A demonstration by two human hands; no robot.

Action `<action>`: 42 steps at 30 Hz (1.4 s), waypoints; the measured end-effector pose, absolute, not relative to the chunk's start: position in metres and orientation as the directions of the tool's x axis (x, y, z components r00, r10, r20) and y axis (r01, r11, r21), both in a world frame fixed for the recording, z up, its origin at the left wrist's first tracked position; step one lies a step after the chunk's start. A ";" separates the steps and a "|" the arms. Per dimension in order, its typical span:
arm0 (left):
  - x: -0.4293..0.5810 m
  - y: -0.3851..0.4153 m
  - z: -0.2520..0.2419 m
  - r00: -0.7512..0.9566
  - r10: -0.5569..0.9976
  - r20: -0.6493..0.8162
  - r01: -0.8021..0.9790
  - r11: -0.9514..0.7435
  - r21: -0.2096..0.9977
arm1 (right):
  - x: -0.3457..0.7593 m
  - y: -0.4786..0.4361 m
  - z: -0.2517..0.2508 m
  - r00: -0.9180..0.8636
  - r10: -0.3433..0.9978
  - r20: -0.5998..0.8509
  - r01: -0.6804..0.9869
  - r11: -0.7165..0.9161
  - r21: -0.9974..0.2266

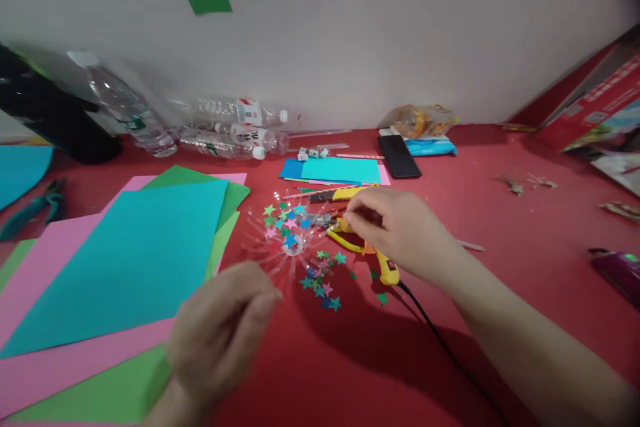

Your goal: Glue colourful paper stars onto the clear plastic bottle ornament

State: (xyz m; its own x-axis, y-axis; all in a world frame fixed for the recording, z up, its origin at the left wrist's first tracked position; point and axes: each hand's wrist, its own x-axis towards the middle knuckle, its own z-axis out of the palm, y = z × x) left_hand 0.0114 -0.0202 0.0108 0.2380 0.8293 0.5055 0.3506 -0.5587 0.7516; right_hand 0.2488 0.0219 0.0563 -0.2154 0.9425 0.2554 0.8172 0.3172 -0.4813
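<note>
A clear plastic bottle piece cut into radiating strips [287, 243] lies on the red table [525, 233], with small paper stars stuck on the strip tips. My left hand [220, 333] pinches one of the near strips, fingers closed. My right hand [400, 230] rests over a yellow glue gun [383, 265], fingers curled at its nozzle end beside the strips. Loose coloured stars [323, 287] lie scattered just in front of the piece.
Stacked paper sheets, teal [125, 260], pink and green, cover the left. Clear bottles [225, 140] lie along the back wall. A black phone [399, 155], a yellow utility knife [340, 194], teal pliers [35, 210] and a red box [595, 107] are around. The glue gun's black cord [440, 340] trails to the front.
</note>
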 end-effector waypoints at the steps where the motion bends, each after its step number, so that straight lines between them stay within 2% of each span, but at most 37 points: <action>1: 0.013 -0.022 0.008 0.411 0.764 0.497 0.355 -0.636 0.685 | 0.252 0.019 0.052 -0.232 0.946 0.225 0.839 0.312 -0.446; 2: 0.016 -0.023 0.007 0.545 0.698 0.463 0.359 -0.694 0.624 | 0.255 0.015 0.046 -0.245 0.947 0.209 0.859 0.312 -0.405; 4: 0.025 -0.021 0.004 0.711 0.606 0.355 0.385 -0.759 0.525 | 0.263 0.007 0.033 -0.252 0.948 0.193 0.896 0.304 -0.322; 8: 0.041 -0.016 -0.004 0.819 0.520 0.243 0.405 -0.823 0.398 | 0.278 -0.007 0.014 -0.250 0.944 0.215 0.913 0.304 -0.273; 12: 0.045 -0.011 -0.012 0.774 0.612 0.166 0.529 -0.768 0.361 | 0.280 -0.014 0.005 -0.330 0.917 0.226 0.875 0.387 -0.291; 15: 0.042 -0.006 -0.014 0.661 0.745 0.092 0.682 -0.647 0.342 | 0.274 -0.017 0.000 -0.415 0.874 0.254 0.826 0.479 -0.299; 20: 0.039 -0.001 -0.016 0.497 0.865 -0.072 0.841 -0.460 0.286 | 0.260 -0.025 -0.005 -0.581 0.733 0.354 0.711 0.669 -0.217; 24: 0.042 -0.003 -0.017 0.480 0.862 -0.163 0.862 -0.429 0.272 | 0.248 -0.031 -0.014 -0.655 0.681 0.328 0.674 0.723 -0.153; 33: 0.045 -0.010 -0.021 0.505 0.832 -0.230 0.845 -0.422 0.330 | 0.234 -0.038 -0.040 -0.631 0.695 0.344 0.745 0.667 0.019; 42: 0.049 -0.007 -0.007 0.509 0.819 -0.264 0.849 -0.427 0.312 | 0.231 -0.035 -0.036 -0.632 0.676 0.379 0.743 0.667 0.051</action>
